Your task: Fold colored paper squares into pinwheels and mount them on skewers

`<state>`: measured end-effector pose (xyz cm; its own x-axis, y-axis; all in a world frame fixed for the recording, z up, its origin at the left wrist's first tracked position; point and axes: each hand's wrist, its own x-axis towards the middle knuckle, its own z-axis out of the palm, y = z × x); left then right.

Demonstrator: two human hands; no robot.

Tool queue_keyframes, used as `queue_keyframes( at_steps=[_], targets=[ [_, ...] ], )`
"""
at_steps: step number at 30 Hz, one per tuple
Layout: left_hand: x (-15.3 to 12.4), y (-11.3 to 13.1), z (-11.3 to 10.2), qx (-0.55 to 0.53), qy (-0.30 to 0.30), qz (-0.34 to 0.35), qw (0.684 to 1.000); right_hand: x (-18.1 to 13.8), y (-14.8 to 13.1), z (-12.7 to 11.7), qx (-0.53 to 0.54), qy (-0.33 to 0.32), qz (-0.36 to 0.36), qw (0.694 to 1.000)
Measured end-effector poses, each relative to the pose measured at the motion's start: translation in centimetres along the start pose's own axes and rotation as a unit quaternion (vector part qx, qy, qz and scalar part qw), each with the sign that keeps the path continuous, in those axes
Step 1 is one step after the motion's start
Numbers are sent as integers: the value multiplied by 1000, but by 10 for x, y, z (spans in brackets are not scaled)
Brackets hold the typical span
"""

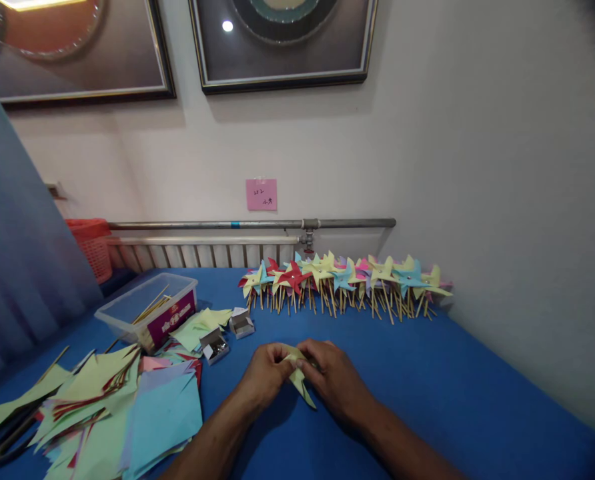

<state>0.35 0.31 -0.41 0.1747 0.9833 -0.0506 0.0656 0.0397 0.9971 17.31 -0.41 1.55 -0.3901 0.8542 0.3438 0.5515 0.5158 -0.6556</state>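
A blue counter (427, 373) bears the work. Along its far side runs a row of pinwheels (345, 279), heads at the top, sticks angled down toward the near side. At the left lies a pile of sheets (165, 407), and behind it stands a clear tub (172, 320) with sticks (152, 308) in it.

Near the middle of the counter, the left hand (265, 375) and right hand (336, 370) work close together. Both grips are narrow, pinched on one yellow paper (298, 381), which sits between the thumbs with a pointed end hanging toward the near side.

The step looks like gathering the points to the centre. To do it well, one thumb should pin the gathered layers while the other hand brings each point in, curling it without a crease.

Just left of the hands, two small open boxes (242, 327) sit handy; the nearer holds metal pins (220, 348).
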Motion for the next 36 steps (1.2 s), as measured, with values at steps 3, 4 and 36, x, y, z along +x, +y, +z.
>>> queue_keyframes(
  at_steps=[3,4,36],
  targets=[
    [3,-3,-3,4,6,-2,1000,2,0,0,88,-5,41,995],
    [3,-5,-4,8,10,0,1000,2,0,0,112,-6,53,992],
    [0,5,1,-60,-11,-24,998,5,6,5,184,18,88,979]
  ],
)
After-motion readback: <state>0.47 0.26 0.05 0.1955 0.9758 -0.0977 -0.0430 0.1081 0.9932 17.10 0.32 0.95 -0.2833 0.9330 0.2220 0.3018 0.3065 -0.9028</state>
